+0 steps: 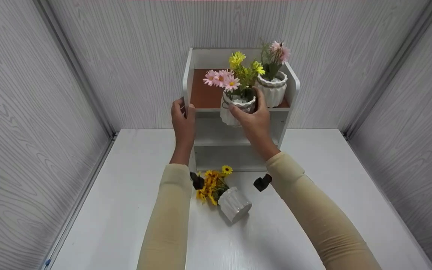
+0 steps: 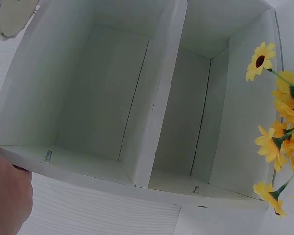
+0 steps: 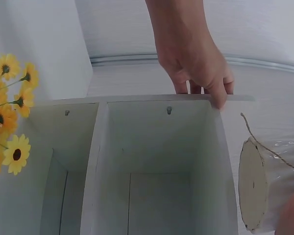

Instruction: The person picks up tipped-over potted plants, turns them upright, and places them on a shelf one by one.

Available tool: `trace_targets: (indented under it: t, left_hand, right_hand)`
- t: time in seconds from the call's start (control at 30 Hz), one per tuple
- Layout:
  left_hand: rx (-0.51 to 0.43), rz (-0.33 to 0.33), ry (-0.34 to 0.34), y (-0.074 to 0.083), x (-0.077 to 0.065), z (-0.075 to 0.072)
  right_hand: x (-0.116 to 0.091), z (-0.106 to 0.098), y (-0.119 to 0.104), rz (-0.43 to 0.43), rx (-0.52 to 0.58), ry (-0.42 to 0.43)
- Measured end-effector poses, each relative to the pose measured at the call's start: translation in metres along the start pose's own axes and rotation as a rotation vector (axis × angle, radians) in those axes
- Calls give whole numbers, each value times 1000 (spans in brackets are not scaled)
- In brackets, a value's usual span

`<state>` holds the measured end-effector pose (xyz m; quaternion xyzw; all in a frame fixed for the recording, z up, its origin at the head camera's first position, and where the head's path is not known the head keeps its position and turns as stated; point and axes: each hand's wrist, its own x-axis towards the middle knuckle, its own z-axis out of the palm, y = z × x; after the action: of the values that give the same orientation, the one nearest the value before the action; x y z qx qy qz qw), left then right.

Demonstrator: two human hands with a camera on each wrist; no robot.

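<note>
My right hand [image 1: 255, 122] grips a white ribbed flower pot [image 1: 229, 112] with pink and yellow flowers, thumb on the near side, fingers around the far side. The pot is held in front of the top shelf's front edge; its flat base faces the shelf unit in the right wrist view. My left hand [image 1: 184, 122] holds the left side panel of the white shelf unit [image 1: 234, 140], thumb at the front edge. A second white pot [image 1: 273, 90] with pink flowers stands on the brown top shelf at the right.
A third white pot [image 1: 234, 205] with yellow sunflowers [image 1: 212, 183] lies on its side on the white table [image 1: 133, 225], in front of the unit. Two lower compartments of the unit open forward. Grey wood-patterned walls [image 1: 148, 63] enclose the table at back and sides.
</note>
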<state>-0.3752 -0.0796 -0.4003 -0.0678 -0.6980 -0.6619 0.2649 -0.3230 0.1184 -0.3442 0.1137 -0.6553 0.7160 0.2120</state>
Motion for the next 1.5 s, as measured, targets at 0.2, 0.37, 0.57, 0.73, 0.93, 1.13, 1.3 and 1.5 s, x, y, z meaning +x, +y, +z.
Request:
trace_targets:
  t: [0.2, 0.37, 0.57, 0.73, 0.93, 1.13, 1.3, 1.5]
  left_hand:
    - [-15, -3, -25, 22, -8, -1]
    - [2, -18, -8, 19, -7, -1]
    - [15, -17, 7, -4, 2, 2]
    - [42, -11, 9, -7, 3, 2]
    - [44, -4, 19, -6, 3, 3]
    - [40, 5, 27, -5, 3, 2]
    - [47, 3, 29, -5, 2, 2]
    - [33, 15, 27, -6, 2, 1]
  right_hand:
    - [13, 4, 3, 15, -34, 48]
    - [21, 9, 6, 9, -59, 75]
    - [29, 15, 11, -1, -96, 82]
    - [34, 17, 13, 23, -115, 74]
    - [42, 17, 16, 60, -230, 57]
    - [49, 19, 17, 100, -283, 24]
    - [57, 22, 21, 101, -310, 21]
    - [64, 22, 23, 102, -305, 16]
